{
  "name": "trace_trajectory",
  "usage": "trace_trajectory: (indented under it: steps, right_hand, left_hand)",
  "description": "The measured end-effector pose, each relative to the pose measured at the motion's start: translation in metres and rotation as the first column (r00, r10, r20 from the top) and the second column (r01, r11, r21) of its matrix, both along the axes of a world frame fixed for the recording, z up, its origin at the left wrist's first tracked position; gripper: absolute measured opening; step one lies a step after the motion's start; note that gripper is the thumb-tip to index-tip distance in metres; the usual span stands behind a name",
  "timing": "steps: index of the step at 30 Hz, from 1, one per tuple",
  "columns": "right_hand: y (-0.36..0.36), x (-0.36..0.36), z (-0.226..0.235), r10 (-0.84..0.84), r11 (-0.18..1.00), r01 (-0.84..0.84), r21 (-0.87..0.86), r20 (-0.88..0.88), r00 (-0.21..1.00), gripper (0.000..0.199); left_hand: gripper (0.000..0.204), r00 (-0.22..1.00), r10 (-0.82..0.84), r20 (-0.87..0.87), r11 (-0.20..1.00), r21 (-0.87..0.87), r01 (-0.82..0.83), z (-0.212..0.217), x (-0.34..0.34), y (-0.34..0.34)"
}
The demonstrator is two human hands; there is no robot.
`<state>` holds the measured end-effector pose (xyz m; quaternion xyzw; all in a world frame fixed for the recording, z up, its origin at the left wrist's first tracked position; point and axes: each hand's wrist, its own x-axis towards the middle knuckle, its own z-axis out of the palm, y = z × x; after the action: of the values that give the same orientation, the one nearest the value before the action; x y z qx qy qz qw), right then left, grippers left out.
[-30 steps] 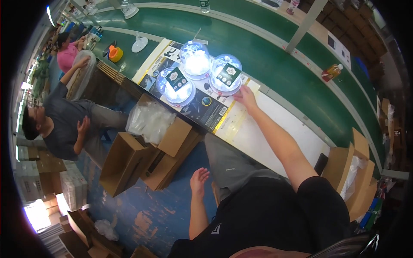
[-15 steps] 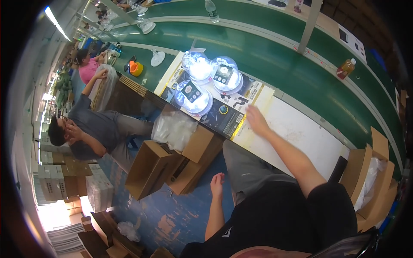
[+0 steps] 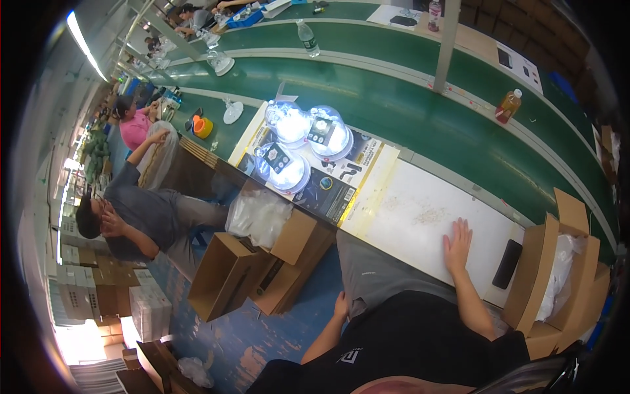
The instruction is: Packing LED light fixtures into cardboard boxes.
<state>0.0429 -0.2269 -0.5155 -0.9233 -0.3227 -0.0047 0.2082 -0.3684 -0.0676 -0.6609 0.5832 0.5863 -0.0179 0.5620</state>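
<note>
My right hand (image 3: 457,246) lies flat, palm down and fingers spread, on the white work board (image 3: 394,210). Nothing is in it. Beside it, to the right, is a black phone (image 3: 507,264). My left hand (image 3: 340,306) hangs low by my left thigh, its fingers mostly hidden. Farther left on the bench stand three glowing clear dome lamps: one at the back (image 3: 287,123), one at the right (image 3: 336,143) and one at the front (image 3: 289,176). Dark cards show on the right and front lamps. Under them lies a printed cardboard sheet (image 3: 333,192).
Open cartons stand at left (image 3: 216,279) and right (image 3: 535,276), with plastic bags (image 3: 259,217) in the left group. Green conveyor belts (image 3: 387,105) run behind, with a water bottle (image 3: 307,38) and drink bottle (image 3: 508,106). A co-worker in grey (image 3: 141,197) sits at left.
My right hand has moved right and nearer, from beside the printed sheet onto the white board by the phone. My left hand has come in against my thigh. The view has shifted slightly.
</note>
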Motion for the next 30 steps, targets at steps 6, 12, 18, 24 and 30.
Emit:
trace_trajectory:
  steps: [6,12,18,24,30]
  right_hand:
    - [0.01,-0.004,-0.006,-0.02,1.0,0.019,0.017,0.027,0.999,0.053]
    - [0.005,0.0,-0.01,-0.03,1.0,0.03,0.002,0.05,0.998,0.052]
    - [0.001,-0.003,-0.009,-0.032,0.999,0.034,-0.027,0.056,0.998,0.051]
    - [0.02,-0.012,-0.009,0.018,0.999,-0.017,-0.036,0.026,1.0,0.056]
    - [0.013,0.0,-0.01,-0.006,0.994,0.008,-0.112,0.024,1.0,0.063]
  left_hand:
    - [0.048,0.994,0.09,0.059,0.992,0.084,-0.094,-0.002,-0.001,0.01]
    - [0.047,0.978,0.086,0.191,0.854,0.492,-0.171,0.067,0.07,0.092]
    - [0.055,0.763,0.515,0.391,0.642,0.413,-0.646,0.104,0.195,0.203]
    - [0.071,0.568,0.822,0.026,0.482,0.499,-0.72,0.093,0.252,0.251]
    - [0.066,0.565,0.807,-0.17,0.544,0.586,-0.601,0.124,0.296,0.228]
